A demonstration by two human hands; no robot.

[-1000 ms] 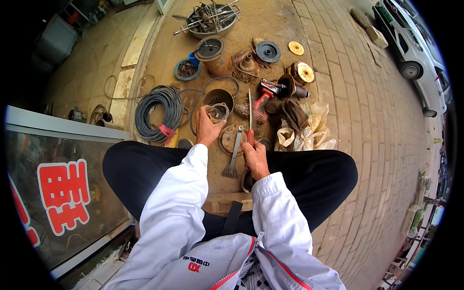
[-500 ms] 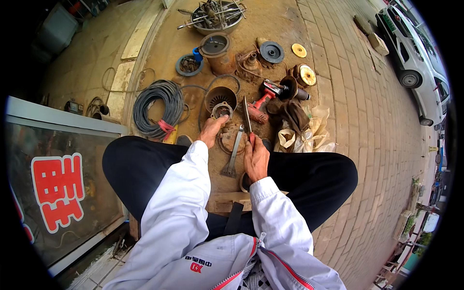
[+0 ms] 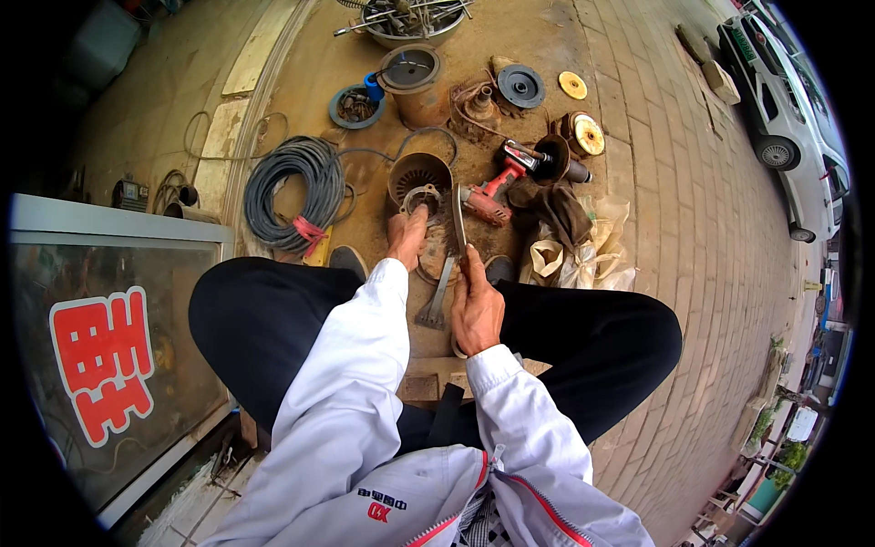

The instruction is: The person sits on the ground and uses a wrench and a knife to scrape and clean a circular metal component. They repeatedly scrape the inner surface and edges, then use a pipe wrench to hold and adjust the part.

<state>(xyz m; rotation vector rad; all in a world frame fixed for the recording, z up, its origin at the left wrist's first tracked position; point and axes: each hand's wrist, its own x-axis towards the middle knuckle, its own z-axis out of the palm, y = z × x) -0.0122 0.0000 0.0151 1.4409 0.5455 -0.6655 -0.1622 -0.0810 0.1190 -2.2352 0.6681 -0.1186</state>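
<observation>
My left hand is closed on a round metal end cap, its thumb over the near rim. The cap sits in front of a rusty cup-shaped housing; I cannot tell whether they touch. My right hand grips a long, narrow file, whose red handle is mostly hidden by the fingers. The file points away from me, its blade just right of the cap. Below it, a flat metal tool with a wide end lies on the ground between my feet.
A red cordless power tool and brown cloth lie to the right. A coiled black cable lies left. Beyond are a rusty cylinder, discs and a metal bowl of tools. A glass door panel stands at left.
The file has swung to point more upright, nearer the cap, and my right hand's grip has turned. My left hand has tilted the cap and shifted slightly right.
</observation>
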